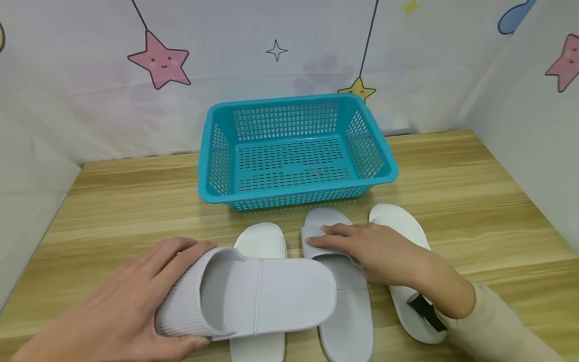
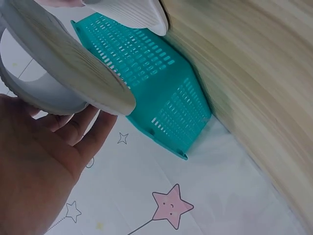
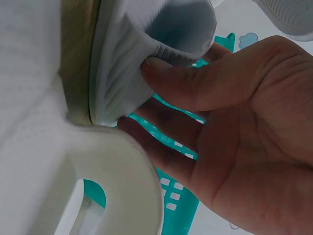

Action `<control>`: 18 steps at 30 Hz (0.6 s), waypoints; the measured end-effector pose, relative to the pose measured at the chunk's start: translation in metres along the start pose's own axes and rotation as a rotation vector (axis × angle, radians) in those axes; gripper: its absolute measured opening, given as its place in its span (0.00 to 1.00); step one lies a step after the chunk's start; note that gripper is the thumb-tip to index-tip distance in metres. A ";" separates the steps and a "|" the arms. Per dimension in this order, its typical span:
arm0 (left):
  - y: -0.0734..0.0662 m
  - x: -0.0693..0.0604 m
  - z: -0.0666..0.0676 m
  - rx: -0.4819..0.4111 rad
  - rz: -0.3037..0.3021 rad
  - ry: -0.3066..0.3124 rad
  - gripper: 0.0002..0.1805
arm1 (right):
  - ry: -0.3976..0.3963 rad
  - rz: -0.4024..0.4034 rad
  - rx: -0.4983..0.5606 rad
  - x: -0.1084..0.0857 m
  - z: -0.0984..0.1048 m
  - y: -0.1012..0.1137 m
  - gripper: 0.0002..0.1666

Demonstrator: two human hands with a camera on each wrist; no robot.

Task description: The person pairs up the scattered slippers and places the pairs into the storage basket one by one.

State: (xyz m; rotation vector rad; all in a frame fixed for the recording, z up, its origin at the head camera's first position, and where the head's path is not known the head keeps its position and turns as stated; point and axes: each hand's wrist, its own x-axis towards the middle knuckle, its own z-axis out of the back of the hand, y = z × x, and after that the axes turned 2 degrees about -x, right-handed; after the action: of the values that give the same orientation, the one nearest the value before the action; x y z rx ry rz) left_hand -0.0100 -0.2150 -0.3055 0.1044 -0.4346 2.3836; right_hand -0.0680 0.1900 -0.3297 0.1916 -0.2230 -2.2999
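Observation:
My left hand [image 1: 131, 301] grips a light grey slipper [image 1: 289, 296] round its ribbed strap end, lifted and turned sideways with the heel to the right. Its sole edge also shows in the left wrist view, the slipper [image 2: 73, 63] lying against my fingers. On the table stands a matching grey slipper [image 1: 346, 311], toe toward the basket. My right hand [image 1: 384, 251] holds it at the strap; in the right wrist view the thumb presses the ribbed strap [image 3: 122, 68]. Beneath the lifted slipper lies a white slipper [image 1: 260, 240], partly covered.
Another white slipper [image 1: 404, 221] lies right of the grey one, partly hidden by my right forearm. A teal plastic basket [image 1: 298, 193] stands behind the slippers, with nothing inside. The wooden table [image 1: 131, 201] meets a white curtain [image 1: 235, 50] printed with stars.

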 end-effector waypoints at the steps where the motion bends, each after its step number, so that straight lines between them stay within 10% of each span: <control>1: 0.000 0.000 0.000 0.004 -0.006 -0.008 0.61 | 0.014 -0.006 0.001 0.000 0.001 0.000 0.58; 18: 0.001 -0.004 -0.001 0.038 -0.015 0.017 0.62 | 0.226 -0.016 0.099 0.002 0.018 -0.014 0.69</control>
State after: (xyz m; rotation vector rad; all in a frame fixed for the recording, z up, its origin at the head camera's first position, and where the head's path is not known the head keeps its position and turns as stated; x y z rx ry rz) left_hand -0.0073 -0.2177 -0.3077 0.1041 -0.3799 2.3766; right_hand -0.0829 0.1993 -0.3148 0.5013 -0.2194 -2.2619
